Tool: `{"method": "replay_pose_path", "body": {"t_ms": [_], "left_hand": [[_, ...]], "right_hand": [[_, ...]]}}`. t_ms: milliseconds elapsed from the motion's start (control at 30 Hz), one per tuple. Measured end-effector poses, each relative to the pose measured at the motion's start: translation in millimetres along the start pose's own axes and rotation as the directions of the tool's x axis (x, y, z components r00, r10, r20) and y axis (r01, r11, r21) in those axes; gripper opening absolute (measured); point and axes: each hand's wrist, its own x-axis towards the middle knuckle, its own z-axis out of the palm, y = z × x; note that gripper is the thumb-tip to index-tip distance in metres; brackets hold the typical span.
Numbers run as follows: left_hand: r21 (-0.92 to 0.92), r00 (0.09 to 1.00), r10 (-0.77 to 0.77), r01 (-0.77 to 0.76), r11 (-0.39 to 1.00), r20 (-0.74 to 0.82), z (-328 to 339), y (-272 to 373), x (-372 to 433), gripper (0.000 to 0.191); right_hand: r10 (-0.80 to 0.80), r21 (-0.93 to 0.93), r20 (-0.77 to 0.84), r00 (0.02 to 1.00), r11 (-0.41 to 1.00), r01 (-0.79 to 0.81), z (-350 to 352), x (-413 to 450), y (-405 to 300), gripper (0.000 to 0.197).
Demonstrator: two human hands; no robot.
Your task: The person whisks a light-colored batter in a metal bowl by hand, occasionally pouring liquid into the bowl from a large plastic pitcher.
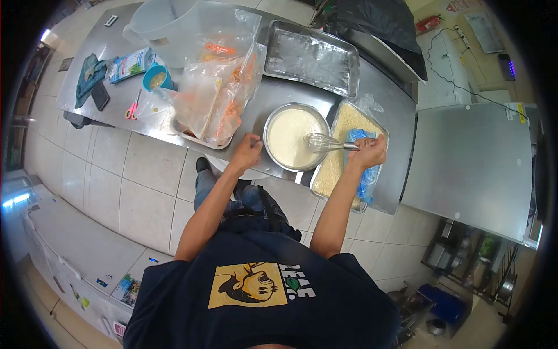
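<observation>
My right hand (369,151) grips the handle of a wire balloon whisk (321,142). The whisk's loops are over a round metal bowl (267,150) of pale cream-coloured batter (290,135); whether they dip into it I cannot tell. To the bowl's left, my left hand (248,152) hovers by the rim with its fingers loosely curled and nothing visible in them. Under my right forearm lies a metal tray (314,190) spread with beige crumbs (328,173). A crumpled blue plastic bag (368,183) rests on those crumbs.
Left of the bowl, clear plastic bags (209,96) cover a tray (224,143). Behind stand an empty metal baking pan (311,56) and a large translucent plastic jug (161,26). Farther left are pink-handled scissors (132,110), a blue cup (158,78), a phone (100,96) and a cloth (89,78).
</observation>
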Motion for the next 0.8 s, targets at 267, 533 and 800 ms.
{"method": "replay_pose_path", "body": {"t_ms": [267,533,800], "left_hand": [[0.160,0.998,-0.056,0.053,0.986,0.014,-109,-35,-105,0.029],[0.080,0.719,-0.346,0.485,0.871,-0.603,-234,-269,-171,0.024],[-0.356,0.371,-0.717,0.678,0.644,-0.590,-237,-417,-265,0.019]], "right_hand": [[0.094,0.113,-0.060,0.994,0.990,-0.087,0,13,18,0.032],[0.050,-0.047,-0.119,0.992,0.997,-0.056,-4,17,21,0.029],[-0.072,-0.232,-0.232,0.970,0.972,0.017,-40,34,37,0.027]]}}
